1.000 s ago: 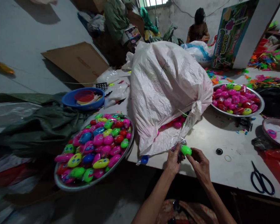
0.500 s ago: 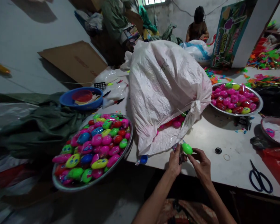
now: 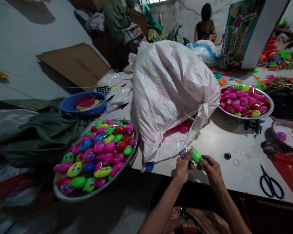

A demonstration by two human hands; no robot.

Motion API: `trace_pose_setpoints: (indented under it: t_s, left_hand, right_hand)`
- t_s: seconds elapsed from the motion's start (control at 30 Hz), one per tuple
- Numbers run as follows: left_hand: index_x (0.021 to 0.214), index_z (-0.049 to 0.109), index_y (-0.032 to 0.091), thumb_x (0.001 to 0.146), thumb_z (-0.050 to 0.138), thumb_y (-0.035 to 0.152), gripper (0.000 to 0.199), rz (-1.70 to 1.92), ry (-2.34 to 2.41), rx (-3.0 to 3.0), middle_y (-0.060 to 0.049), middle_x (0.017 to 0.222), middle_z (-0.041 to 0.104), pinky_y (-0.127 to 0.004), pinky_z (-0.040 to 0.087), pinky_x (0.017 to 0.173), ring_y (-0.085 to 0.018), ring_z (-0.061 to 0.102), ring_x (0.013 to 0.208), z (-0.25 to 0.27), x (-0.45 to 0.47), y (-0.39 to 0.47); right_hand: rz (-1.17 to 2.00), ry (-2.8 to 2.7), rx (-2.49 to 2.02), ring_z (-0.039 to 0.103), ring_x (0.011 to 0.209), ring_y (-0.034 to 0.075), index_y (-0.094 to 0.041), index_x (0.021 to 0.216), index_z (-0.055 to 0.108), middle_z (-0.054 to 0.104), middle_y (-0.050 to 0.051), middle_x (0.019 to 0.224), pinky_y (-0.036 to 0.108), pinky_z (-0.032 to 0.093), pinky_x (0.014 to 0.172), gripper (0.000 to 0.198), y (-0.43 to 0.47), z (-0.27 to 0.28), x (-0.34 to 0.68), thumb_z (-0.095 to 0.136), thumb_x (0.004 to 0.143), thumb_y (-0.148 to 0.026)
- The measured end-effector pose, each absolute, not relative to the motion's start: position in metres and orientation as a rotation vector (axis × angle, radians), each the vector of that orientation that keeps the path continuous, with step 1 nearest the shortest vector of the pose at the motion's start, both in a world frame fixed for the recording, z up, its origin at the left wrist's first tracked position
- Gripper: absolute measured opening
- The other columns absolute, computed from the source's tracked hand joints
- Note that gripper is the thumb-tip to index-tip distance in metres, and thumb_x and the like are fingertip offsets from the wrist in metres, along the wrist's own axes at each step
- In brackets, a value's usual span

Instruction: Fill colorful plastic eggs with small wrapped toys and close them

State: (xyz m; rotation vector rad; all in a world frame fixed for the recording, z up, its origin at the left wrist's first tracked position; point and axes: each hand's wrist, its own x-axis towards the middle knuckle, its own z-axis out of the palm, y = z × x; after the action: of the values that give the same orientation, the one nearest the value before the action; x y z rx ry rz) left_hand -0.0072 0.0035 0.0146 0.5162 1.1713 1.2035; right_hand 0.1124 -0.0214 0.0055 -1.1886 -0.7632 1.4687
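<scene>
In front of me, at the table's edge, my right hand (image 3: pixel 212 169) grips a bright green plastic egg (image 3: pixel 196 156) by its right end. My left hand (image 3: pixel 182 169) is closed around crinkled clear plastic film (image 3: pixel 184 152) with dark printed bits, right against the egg's left side. Whether the film goes around the egg I cannot tell. Just beyond my hands, the large white woven sack (image 3: pixel 171 94) bulges, with pink eggs (image 3: pixel 184 128) showing at its opening. To the left, a metal basin (image 3: pixel 135 146) is heaped with colourful eggs, several with printed faces.
On the right lie dark scissors (image 3: pixel 271 187), a small black disc (image 3: pixel 227 156) and a thin ring (image 3: pixel 236 162). Behind them stands another egg-filled metal bowl (image 3: pixel 271 107). A blue basin (image 3: pixel 83 111) sits far left. Across the table a person (image 3: pixel 205 27) works beside a printed box (image 3: pixel 239 35).
My right fingers have drawn in closer around the green egg, and clear film now shows over its left end. My view has shifted slightly.
</scene>
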Motion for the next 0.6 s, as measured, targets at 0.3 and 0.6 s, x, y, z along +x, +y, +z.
trace_pose_setpoints:
  t_s: [0.3, 0.6]
  left_hand:
    - [0.067, 0.058, 0.013, 0.059, 0.074, 0.045, 0.037, 1.041, 1.091, 0.436, 0.002, 0.052, 0.053, -0.019, 0.029, 0.037, -0.006, 0.043, 0.039, 0.015, -0.010, -0.002]
    - [0.076, 0.059, 0.014, 0.058, 0.075, 0.042, 0.037, 0.694, 0.874, 0.329, 0.001, 0.057, 0.058, -0.020, 0.033, 0.037, -0.008, 0.047, 0.037, 0.016, -0.009, -0.001]
  right_hand:
    - [0.904, -1.324, -1.384, 0.059, 0.083, 0.020, -0.023, 0.116, 0.055, 0.060, 0.007, 0.101, 0.035, 0.049, 0.074, 0.055, -0.015, 0.011, 0.123, 0.073, 0.065, -0.036]
    - [0.833, -1.731, -1.355, 0.056, 0.102, 0.026, -0.023, 0.119, 0.053, 0.061, 0.008, 0.112, 0.039, 0.044, 0.087, 0.055, -0.011, 0.034, 0.151, 0.067, 0.068, -0.037]
